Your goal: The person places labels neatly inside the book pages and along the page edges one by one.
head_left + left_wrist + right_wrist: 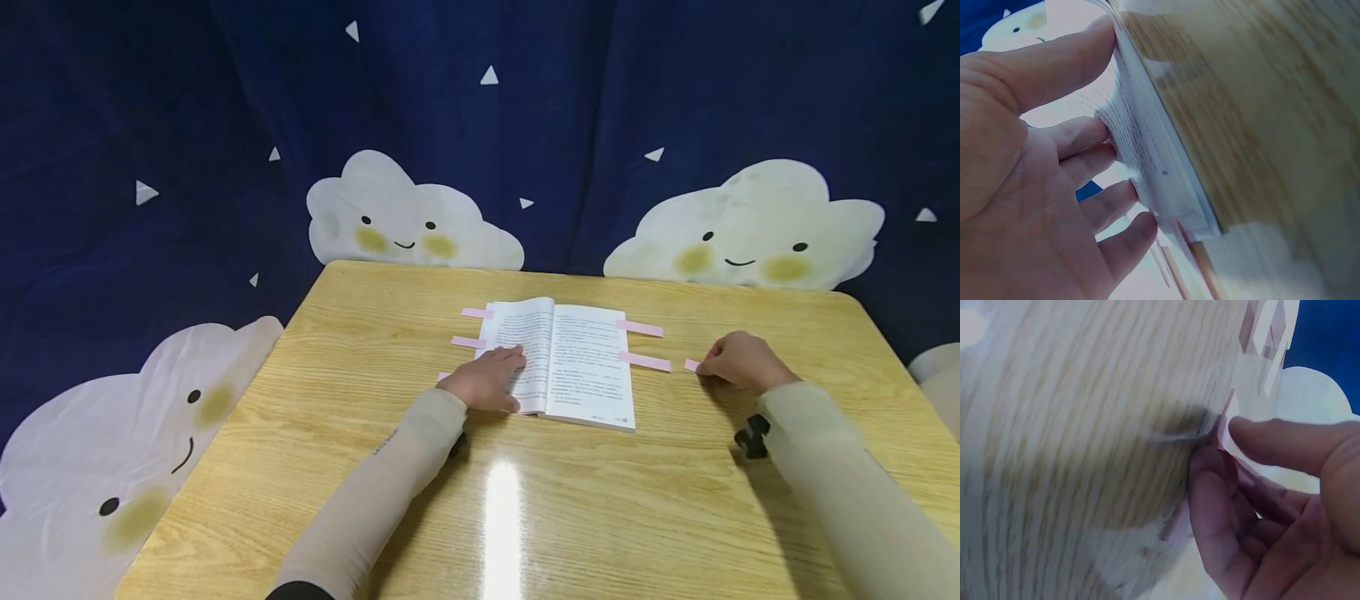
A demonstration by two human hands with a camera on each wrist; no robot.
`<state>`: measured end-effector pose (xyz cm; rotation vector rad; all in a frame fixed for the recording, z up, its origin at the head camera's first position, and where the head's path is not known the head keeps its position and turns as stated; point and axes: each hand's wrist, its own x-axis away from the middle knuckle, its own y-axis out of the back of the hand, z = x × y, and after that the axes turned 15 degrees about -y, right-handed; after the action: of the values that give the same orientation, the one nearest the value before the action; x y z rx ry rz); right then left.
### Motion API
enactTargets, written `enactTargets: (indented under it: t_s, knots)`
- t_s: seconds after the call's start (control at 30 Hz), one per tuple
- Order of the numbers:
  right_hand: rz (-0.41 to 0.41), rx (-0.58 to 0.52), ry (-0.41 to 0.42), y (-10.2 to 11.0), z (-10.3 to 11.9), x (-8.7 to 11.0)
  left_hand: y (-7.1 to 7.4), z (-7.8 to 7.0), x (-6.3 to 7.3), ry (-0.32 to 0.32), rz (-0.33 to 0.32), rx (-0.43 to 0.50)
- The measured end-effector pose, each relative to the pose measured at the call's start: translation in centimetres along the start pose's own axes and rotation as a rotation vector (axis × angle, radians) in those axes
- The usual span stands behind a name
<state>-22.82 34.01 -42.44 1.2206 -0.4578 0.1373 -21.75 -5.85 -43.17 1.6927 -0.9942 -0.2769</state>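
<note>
An open book lies on the wooden table, with pink paper strips sticking out past both side edges. My left hand rests on the lower part of its left page. In the left wrist view the thumb and fingers touch the page, spread apart. Right of the book, my right hand pinches a pink paper strip between thumb and index finger, close to the tabletop. The hand hides part of this strip. A pink strip on the right page points toward that hand.
The wooden table has a bright light reflection near its front. Behind it hangs a dark blue curtain with white clouds and triangles. A small black object shows below the right wrist.
</note>
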Motion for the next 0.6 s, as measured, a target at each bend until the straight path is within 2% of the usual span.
enactTargets:
  t_s: [0.17, 0.4, 0.6]
  knots:
    - [0.05, -0.01, -0.025, 0.3, 0.0, -0.1, 0.0, 0.1, -0.1, -0.004, 0.001, 0.006]
    - [0.159, -0.123, -0.072, 0.5, -0.1, -0.5, -0.1, 0.1, -0.1, 0.001, 0.001, 0.003]
    - [0.228, -0.143, -0.083, 0.5, 0.1, -1.0, -0.1, 0.1, 0.0, 0.0, -0.006, 0.003]
